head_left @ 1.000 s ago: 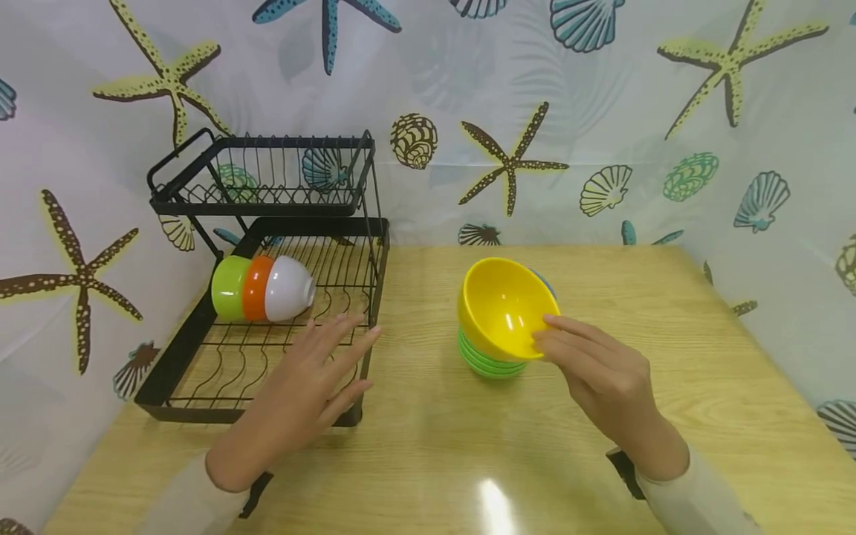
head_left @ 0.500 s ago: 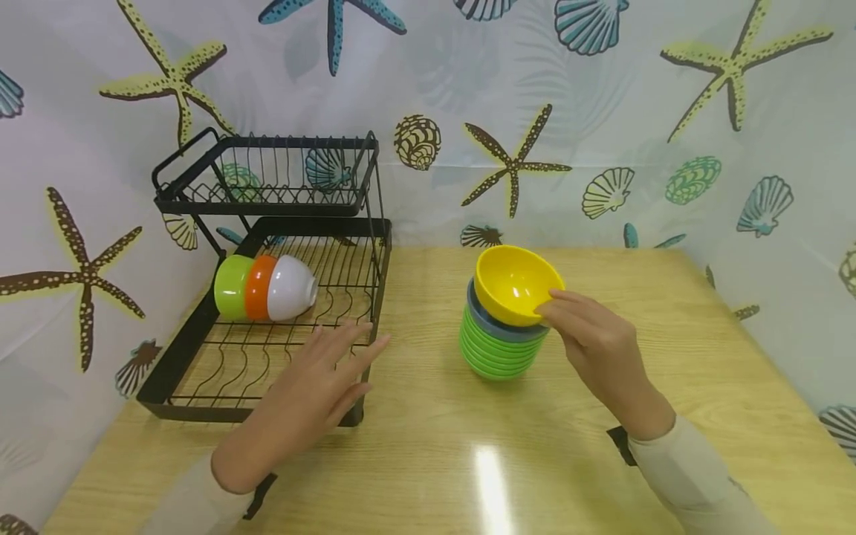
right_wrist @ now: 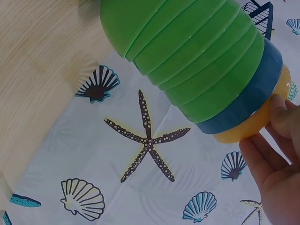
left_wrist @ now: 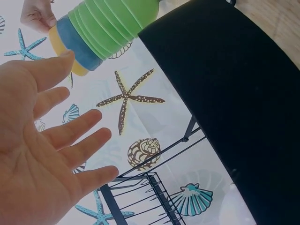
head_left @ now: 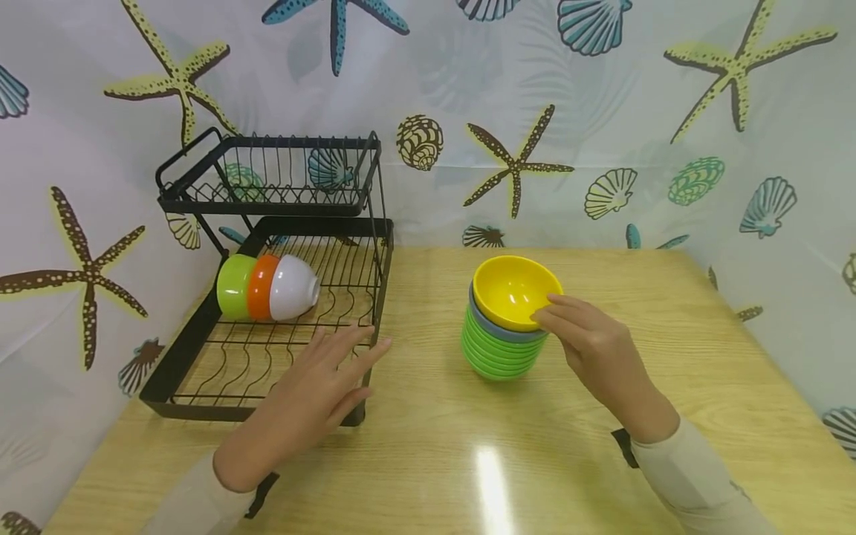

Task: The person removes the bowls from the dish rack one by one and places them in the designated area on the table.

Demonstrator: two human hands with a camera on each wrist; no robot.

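Head view: fingers on the yellow rim, right at the top of the stack

And here is the right hand (head_left: 595, 349), thumb and fingertips pinching the near right edge of the yellow bowl (head_left: 515, 293). That bowl crowns the pile, mouth up, nested inside the blue bowl (head_left: 511, 334), with a band of its wall showing above the blue rim. Beneath them come the green bowls (head_left: 501, 360), rim over rim in a tidy ribbed column, standing on the wooden table (head_left: 428, 461) just right of the middle. Over to the right wrist camera, and it shows the grip up close: thumb on one side, fingers on the other, yellow between. Whether the yellow bowl has settled fully into the blue, I cannot tell!

Across to the left hand (head_left: 304, 397), and it holds nothing: fingers spread well apart, hovering by the near right corner of the black dish rack (head_left: 267, 412). The left wrist view has the palm showing, every finger clear of its neighbour.

Into the rack's lower tier now, where a trio lies on its side, snugly nested: lime bowl (head_left: 234, 288) on the left, orange bowl (head_left: 261, 288) in the middle, white bowl (head_left: 290, 288) on the right, its foot pointing toward the stack. Behind it all, a pale cloth (head_left: 381, 111) covered with starfish and seashells.
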